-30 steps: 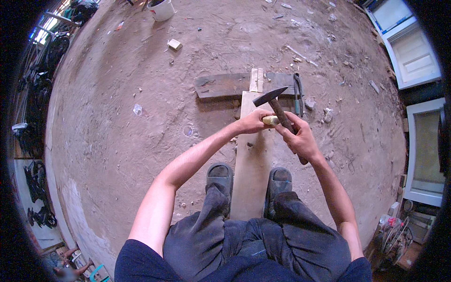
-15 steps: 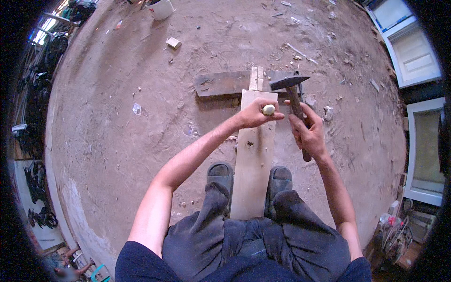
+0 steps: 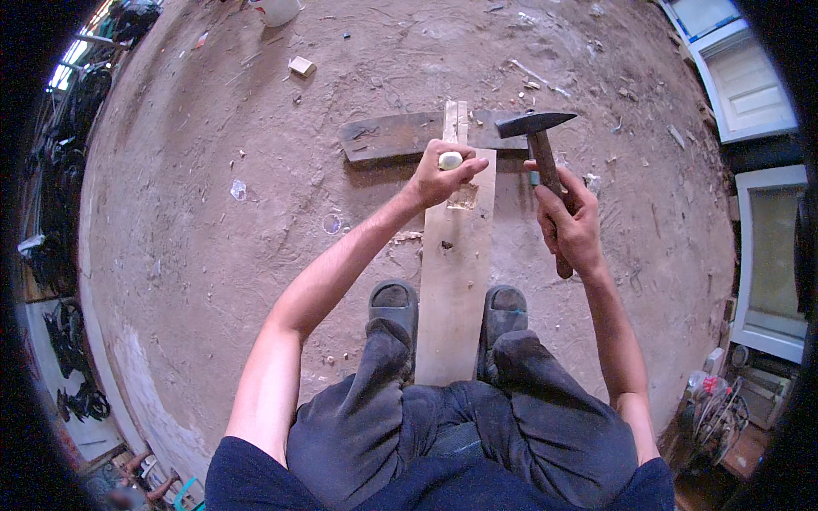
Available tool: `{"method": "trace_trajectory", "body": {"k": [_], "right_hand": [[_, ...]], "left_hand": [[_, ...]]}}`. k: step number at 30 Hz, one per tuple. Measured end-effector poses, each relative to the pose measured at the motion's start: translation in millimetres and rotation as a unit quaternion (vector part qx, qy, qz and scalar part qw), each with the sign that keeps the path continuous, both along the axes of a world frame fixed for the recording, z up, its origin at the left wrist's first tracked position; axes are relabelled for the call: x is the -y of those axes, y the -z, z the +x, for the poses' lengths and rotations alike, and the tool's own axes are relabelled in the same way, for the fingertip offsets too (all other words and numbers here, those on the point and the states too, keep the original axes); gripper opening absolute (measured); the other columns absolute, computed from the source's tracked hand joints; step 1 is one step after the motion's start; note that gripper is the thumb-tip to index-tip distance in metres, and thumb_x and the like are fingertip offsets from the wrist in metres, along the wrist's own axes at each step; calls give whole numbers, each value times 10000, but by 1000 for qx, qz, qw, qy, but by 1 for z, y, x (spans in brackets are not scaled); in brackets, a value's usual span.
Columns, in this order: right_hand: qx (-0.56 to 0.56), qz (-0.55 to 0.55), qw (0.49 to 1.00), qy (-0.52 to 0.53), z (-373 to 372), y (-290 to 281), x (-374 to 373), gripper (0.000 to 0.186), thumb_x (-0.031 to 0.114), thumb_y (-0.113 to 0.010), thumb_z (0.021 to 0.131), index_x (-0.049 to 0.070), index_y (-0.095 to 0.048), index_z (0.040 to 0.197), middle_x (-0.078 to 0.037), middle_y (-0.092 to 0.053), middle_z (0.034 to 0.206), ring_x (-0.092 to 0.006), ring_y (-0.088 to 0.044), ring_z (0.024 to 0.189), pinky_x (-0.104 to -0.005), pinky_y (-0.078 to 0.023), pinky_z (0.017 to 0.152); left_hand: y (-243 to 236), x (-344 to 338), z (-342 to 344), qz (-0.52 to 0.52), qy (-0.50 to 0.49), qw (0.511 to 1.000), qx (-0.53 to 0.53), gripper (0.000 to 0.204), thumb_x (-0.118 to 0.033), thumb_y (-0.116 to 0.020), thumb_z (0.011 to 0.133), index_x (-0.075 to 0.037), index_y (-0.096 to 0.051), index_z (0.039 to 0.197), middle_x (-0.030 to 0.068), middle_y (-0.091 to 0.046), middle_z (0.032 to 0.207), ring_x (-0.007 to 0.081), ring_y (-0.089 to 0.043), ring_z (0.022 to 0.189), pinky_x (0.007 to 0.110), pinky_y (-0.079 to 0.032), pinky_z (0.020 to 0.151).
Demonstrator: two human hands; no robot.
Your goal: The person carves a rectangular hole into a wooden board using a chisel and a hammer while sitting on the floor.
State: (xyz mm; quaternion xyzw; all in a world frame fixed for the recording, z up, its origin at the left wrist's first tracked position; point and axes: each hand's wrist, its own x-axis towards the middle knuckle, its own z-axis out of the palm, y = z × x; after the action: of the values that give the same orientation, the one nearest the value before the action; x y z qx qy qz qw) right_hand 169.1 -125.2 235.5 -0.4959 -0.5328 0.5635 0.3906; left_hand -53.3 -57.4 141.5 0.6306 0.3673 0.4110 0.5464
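Left hand (image 3: 436, 179) grips a pale-ended handle (image 3: 450, 160) over a wooden plank (image 3: 457, 298); right hand (image 3: 575, 226) clasps a hammer (image 3: 544, 155) by its shaft.

Soft, moderate light spreads over the floor (image 3: 187, 255), with a faint mauve cast. At the upper left a gap (image 3: 64, 75) glares white — blown out, its detail lost. The pale plank (image 3: 453, 307) shows bright at the middle, while the dark board (image 3: 392, 136) throws a soft shadow along its near edge. The hammer (image 3: 545, 162) looks reasonably sharp. Toward the rim, the white door (image 3: 750, 89) bends — and grainy black fills the corners.
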Motion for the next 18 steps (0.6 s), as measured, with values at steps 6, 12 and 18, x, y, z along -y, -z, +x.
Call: {"method": "trace_trajectory", "body": {"k": [6,12,18], "right_hand": [[-5,22,1000,11,-1,-2,-4,282,157,-596,940,89,-593,1214,81,-456,559,-18,-371,393,-220,-264,351],[4,3,1000,7,3,2,-8,291,152,-601,938,91,-591,1222,74,-453,561,-16,-376,405,-221,-267,355],[49,-1,999,-13,9,12,-12,291,152,-597,938,81,-578,1220,89,-453,575,-4,-372,423,-220,-262,368]], "left_hand": [[29,-6,17,31,-24,998,43,396,-220,-666,844,-9,-511,547,-32,-474,480,36,-447,473,243,-339,425],[56,-28,27,12,-61,997,49,349,-165,-643,844,-34,-525,543,-33,-476,480,42,-447,455,249,-342,406],[85,-32,20,-60,-114,984,124,345,-137,-629,868,-72,-499,555,-44,-462,516,32,-422,458,233,-331,400]]}}
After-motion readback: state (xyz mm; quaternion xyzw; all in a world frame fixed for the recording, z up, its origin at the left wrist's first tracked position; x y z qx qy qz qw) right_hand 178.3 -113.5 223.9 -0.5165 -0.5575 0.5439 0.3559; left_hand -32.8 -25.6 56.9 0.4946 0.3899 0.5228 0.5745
